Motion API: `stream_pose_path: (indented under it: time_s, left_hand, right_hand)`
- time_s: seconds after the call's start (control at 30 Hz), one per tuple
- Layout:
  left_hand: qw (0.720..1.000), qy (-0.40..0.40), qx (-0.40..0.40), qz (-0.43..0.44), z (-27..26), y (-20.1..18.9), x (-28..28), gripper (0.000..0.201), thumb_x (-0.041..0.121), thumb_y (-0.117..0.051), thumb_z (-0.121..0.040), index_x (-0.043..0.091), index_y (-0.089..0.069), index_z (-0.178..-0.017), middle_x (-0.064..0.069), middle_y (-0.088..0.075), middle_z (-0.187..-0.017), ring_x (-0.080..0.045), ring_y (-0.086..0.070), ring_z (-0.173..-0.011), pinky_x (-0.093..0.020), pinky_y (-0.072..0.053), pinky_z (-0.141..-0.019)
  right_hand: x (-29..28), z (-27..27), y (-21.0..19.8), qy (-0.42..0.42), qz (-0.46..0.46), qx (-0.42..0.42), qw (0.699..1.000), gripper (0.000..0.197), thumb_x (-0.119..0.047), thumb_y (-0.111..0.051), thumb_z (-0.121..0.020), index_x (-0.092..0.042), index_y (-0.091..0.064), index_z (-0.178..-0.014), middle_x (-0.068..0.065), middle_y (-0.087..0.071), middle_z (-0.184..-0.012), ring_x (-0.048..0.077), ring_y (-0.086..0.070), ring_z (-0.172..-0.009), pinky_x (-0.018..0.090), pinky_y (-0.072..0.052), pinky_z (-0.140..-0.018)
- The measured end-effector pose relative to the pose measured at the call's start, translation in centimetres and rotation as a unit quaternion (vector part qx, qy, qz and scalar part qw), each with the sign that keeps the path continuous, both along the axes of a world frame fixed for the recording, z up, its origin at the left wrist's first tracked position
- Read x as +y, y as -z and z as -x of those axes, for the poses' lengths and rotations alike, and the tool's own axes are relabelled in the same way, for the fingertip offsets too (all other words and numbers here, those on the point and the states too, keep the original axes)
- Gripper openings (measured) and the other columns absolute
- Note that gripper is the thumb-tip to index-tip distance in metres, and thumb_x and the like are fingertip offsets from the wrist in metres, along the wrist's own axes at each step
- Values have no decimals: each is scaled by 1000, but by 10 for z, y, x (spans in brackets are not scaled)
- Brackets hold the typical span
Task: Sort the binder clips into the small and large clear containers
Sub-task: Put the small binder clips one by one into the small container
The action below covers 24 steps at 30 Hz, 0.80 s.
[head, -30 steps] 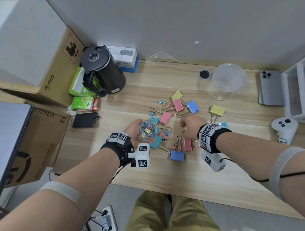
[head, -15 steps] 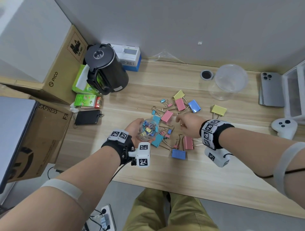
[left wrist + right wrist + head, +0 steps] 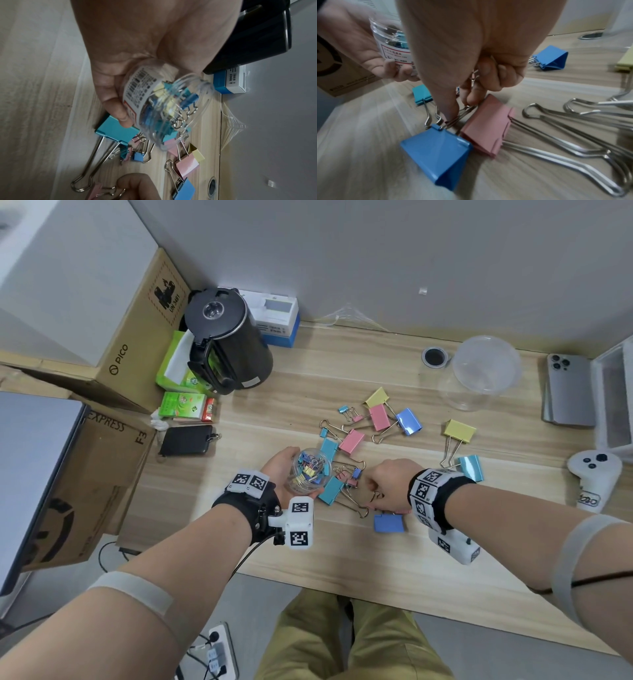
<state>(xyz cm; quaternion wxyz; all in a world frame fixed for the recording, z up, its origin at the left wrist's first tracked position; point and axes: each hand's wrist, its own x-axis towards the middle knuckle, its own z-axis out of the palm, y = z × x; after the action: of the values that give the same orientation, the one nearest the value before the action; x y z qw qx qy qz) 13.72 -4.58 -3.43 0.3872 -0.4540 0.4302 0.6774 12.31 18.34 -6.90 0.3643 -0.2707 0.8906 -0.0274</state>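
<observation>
While the head view is looking down on the desk: the right hand (image 3: 388, 482) is now reaching low into the near side of the pile, having drawn back from the far pink clips it was over half a second ago.
Head view, left hand: the left hand (image 3: 281, 470) is still wrapping round the small jar (image 3: 310, 472), which is already holding small clips.
Head view, big tub: the big tub (image 3: 484, 368) is standing well apart at the back, seemingly with nothing in it.
Left wrist view, jar: the fingers (image 3: 111, 94) are curling round the labelled side, tilting its mouth toward the pile.
Right wrist view, pinch: the thumb and forefinger are closing on the wire handles of the blue clip (image 3: 436, 157), beside a pink clip (image 3: 488, 128); something small and wiry is also sitting in the curled fingers, too hidden to name.
Meaning: the pick is apparently shifting to a large clip, which would be going to the tub, not the jar.
</observation>
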Motion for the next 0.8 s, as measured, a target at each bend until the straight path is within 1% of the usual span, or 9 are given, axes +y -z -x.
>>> stream_pose_path:
  time_s: [0.13, 0.2, 0.3, 0.37, 0.5, 0.6, 0.67, 0.73, 0.8]
  left_hand:
    - [1000, 3, -7, 0, 1, 1, 0, 59, 50, -36, -100, 10, -52, -140, -20, -63, -108, -31, -61, -81, -32, -55, -46]
    - [1000, 3, -10, 4, 2, 1, 1, 59, 51, -36, -99, 11, -52, -139, -20, -63, -109, -30, -60, -83, -32, -56, -47]
    - [1000, 2, -12, 1, 3, 0, 3, 60, 52, -36, -99, 10, -52, -139, -20, -62, -113, -30, -60, -84, -33, -56, -48]
    - [1000, 4, -13, 6, 5, -1, 4, 59, 52, -36, -99, 10, -52, -138, -20, -61, -114, -30, -60, -84, -32, -56, -47]
    - [1000, 5, -13, 8, 6, -1, 4, 60, 52, -37, -99, 10, -52, -139, -20, -59, -123, -30, -60, -85, -33, -56, -47]
    - [1000, 2, -12, 1, 6, 2, 4, 60, 52, -37, -99, 10, -52, -139, -20, -58, -127, -31, -61, -86, -33, -56, -48]
    - [1000, -6, -11, -6, 5, 3, 4, 61, 52, -38, -99, 9, -51, -140, -19, -58, -128, -31, -61, -87, -33, -56, -49]
    - [1000, -11, -9, -11, 6, 2, 5, 62, 51, -36, -100, 5, -49, -140, -21, -59, -122, -32, -60, -84, -32, -56, -47]
    - [1000, -10, 0, -19, 7, -1, 7, 61, 49, -33, -101, 1, -51, -136, -22, -60, -109, -32, -58, -81, -30, -55, -45]
  right_hand:
    - [0, 1, 3, -2, 7, 22, 1000, 32, -50, -66, -80, -26, -59, -99, -7, -63, -93, 18, -57, -80, 27, -41, -67]
    - [-2, -1, 3, -14, 12, 34, 999, 29, -49, -66, -79, -28, -60, -98, -9, -64, -94, 18, -58, -82, 26, -42, -67]
    - [-7, -4, 5, -36, 4, 30, 999, 18, -39, -64, -80, -30, -65, -96, -11, -64, -98, 19, -62, -88, 27, -47, -70]
    - [-9, -5, 3, -39, 1, 35, 999, 14, -31, -60, -80, -29, -67, -91, -8, -65, -97, 20, -63, -86, 31, -53, -72]
    - [-9, -5, -2, -14, 33, 50, 998, 18, -30, -55, -83, -27, -70, -92, -7, -59, -100, 21, -61, -86, 31, -49, -71]
    - [-8, -1, -13, 86, 97, 40, 991, 17, -40, -58, -77, -27, -65, -86, -9, -63, -92, 17, -63, -83, 32, -52, -72]
    - [-10, 6, -23, 181, 156, 16, 971, 18, -39, -62, -77, -23, -62, -87, -7, -66, -84, 16, -62, -79, 34, -53, -72]
    - [-16, 15, -36, 238, 213, 6, 948, 16, -32, -61, -82, -19, -59, -90, -1, -66, -81, 17, -60, -73, 36, -52, -69]
    - [-28, 23, -50, 256, 255, -1, 933, 11, -28, -56, -88, -18, -58, -93, 3, -66, -83, 17, -57, -70, 36, -50, -68]
